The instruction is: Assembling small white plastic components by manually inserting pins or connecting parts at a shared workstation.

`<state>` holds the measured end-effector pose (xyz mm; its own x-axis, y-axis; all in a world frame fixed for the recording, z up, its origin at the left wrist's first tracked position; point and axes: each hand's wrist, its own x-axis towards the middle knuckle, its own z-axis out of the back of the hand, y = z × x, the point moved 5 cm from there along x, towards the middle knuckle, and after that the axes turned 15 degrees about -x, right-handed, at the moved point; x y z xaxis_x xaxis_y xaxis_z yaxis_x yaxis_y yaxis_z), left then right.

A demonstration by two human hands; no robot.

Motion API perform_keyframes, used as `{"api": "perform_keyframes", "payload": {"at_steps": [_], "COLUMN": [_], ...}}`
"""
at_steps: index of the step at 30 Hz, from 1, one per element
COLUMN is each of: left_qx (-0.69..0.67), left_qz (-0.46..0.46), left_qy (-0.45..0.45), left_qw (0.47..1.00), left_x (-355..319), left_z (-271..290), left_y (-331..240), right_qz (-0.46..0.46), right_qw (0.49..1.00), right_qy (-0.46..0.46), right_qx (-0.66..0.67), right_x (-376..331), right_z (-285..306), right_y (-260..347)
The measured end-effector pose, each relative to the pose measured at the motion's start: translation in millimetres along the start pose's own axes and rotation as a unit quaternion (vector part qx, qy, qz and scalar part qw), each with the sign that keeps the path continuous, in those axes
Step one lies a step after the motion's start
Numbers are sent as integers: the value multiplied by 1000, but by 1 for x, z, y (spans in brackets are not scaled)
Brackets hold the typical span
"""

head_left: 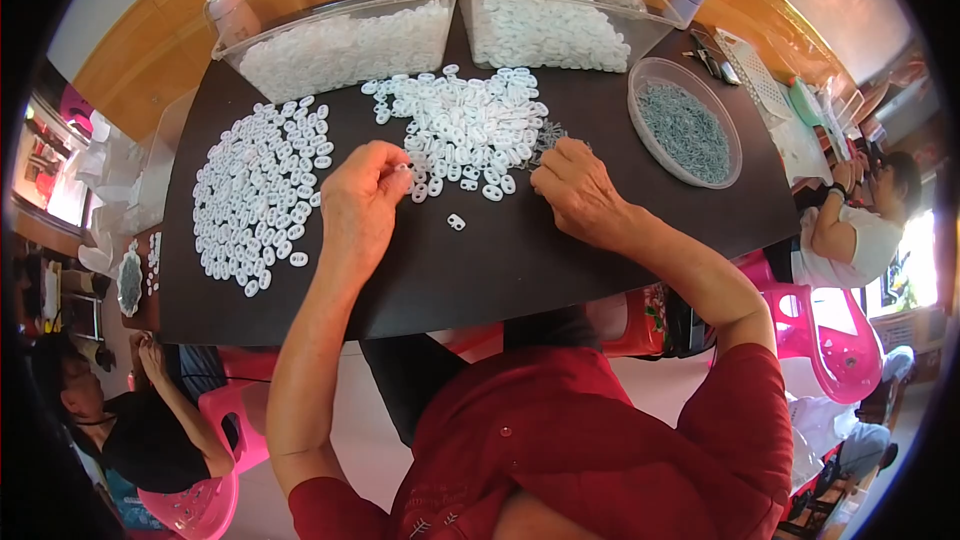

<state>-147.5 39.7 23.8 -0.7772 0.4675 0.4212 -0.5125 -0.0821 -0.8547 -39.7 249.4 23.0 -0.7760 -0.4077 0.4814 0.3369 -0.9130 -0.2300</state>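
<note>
My left hand (pixel 362 202) is closed in a pinch on a small white oval plastic piece with holes, only partly visible between thumb and fingertips. It hovers at the near left edge of a heap of loose white oval pieces (pixel 465 120). My right hand (pixel 585 195) has its fingers bent together beside a small pile of grey screws (pixel 548 138), right of the heap. Whatever those fingertips hold is hidden. One single white oval piece (pixel 456 223) lies apart on the dark table between my hands. A wide spread of white oval pieces (pixel 262 190) lies left of my left hand.
Two clear plastic bins, left (pixel 345 48) and right (pixel 548 28), full of white pieces, line the far edge. A round clear tub (pixel 737 155) of grey screws stands at right. Other people sit left (pixel 150 430) and right (pixel 860 230) near pink plastic chairs (pixel 835 340).
</note>
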Motion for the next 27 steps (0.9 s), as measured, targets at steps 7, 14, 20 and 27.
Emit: {"api": "perform_keyframes", "payload": {"at_steps": [7,14,20,27], "left_qx": [-392,-490,-537,-509], "left_qz": [216,242,220,180], "left_qy": [-39,-77,-146,-153], "left_qw": [894,834,801,828], "left_x": [-44,-73,-84,-92], "left_z": [-15,-29,-30,-27], "left_y": [-10,-8,-10,-9], "right_qz": [-12,-96,-181,-228], "right_qw": [998,970,907,855], "right_qy": [-25,-43,16,46], "right_qx": [54,220,380,464], "right_x": [1,29,36,35], "right_z": [12,28,16,13], "right_y": [15,51,68,78]}}
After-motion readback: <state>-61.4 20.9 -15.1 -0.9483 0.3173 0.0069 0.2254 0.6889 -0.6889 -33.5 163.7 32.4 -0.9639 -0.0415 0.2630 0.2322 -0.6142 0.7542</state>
